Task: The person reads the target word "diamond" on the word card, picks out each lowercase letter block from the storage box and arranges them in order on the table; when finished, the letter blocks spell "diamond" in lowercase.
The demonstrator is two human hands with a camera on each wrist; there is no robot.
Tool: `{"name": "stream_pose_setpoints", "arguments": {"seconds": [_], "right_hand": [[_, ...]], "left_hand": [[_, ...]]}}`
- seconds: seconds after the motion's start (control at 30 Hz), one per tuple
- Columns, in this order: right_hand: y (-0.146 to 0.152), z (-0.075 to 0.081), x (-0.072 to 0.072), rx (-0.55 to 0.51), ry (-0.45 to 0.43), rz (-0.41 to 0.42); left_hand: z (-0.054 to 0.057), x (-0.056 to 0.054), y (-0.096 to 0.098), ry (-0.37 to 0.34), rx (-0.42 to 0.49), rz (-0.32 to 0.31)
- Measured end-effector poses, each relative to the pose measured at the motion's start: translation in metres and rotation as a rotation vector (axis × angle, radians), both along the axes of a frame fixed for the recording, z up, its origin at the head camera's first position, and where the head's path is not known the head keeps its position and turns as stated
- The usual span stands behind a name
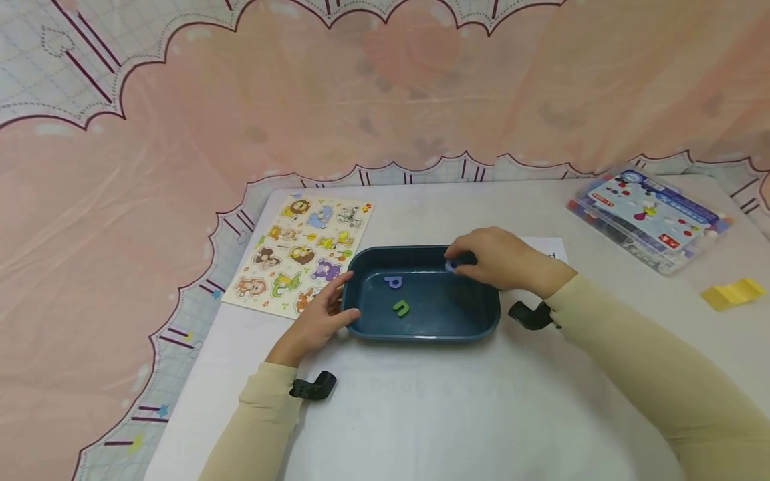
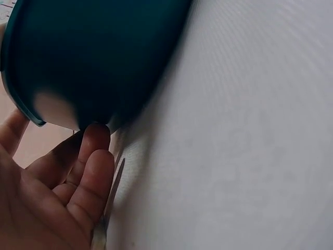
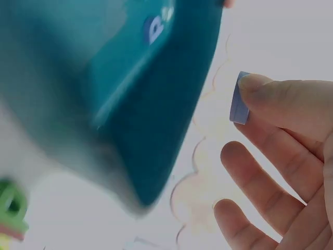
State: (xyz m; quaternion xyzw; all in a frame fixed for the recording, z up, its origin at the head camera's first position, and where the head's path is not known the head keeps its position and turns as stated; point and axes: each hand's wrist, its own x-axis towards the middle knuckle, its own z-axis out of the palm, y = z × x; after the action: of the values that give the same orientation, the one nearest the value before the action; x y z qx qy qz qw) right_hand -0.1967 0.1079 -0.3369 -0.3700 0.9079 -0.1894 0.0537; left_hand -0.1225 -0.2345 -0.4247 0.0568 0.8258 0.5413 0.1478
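My left hand grips the left end of a dark teal tray, thumb at the front corner and fingers along the outer side. In the left wrist view, fingertips sit against the tray's wall. Over the tray's far right corner, my right hand pinches a small blue-purple piece between thumb and index finger. The other fingers are spread. Its shape is mostly hidden by the thumb. Inside the tray lie a purple letter, like a P, and a green letter, like an n or u.
A sheet of cartoon animals lies left of the tray, close to its edge. Behind the right hand, a white card with a printed letter is partly covered. A clear plastic box and a folded yellow paper are at right.
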Motion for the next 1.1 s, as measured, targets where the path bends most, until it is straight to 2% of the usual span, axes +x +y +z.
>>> {"name": "stream_pose_setpoints", "arguments": {"seconds": [0.1,0.37,0.7,0.9,1.1], "right_hand": [[0.018,-0.001,0.0,0.004,-0.005,-0.036],[0.059,-0.008,-0.001,0.061,-0.092,-0.168],[0.106,-0.026,-0.001,0.079,-0.134,-0.241],[0.123,-0.037,-0.001,0.045,-0.162,-0.268],[0.137,-0.044,-0.001,0.053,-0.175,-0.293]], "left_hand": [[0.001,0.001,0.001,-0.004,0.002,0.0],[0.002,0.0,0.002,-0.012,0.009,-0.007],[0.001,-0.001,0.001,-0.023,0.004,0.003],[0.001,-0.001,0.0,-0.027,0.004,0.006],[0.001,-0.001,0.001,-0.009,-0.003,0.001]]}}
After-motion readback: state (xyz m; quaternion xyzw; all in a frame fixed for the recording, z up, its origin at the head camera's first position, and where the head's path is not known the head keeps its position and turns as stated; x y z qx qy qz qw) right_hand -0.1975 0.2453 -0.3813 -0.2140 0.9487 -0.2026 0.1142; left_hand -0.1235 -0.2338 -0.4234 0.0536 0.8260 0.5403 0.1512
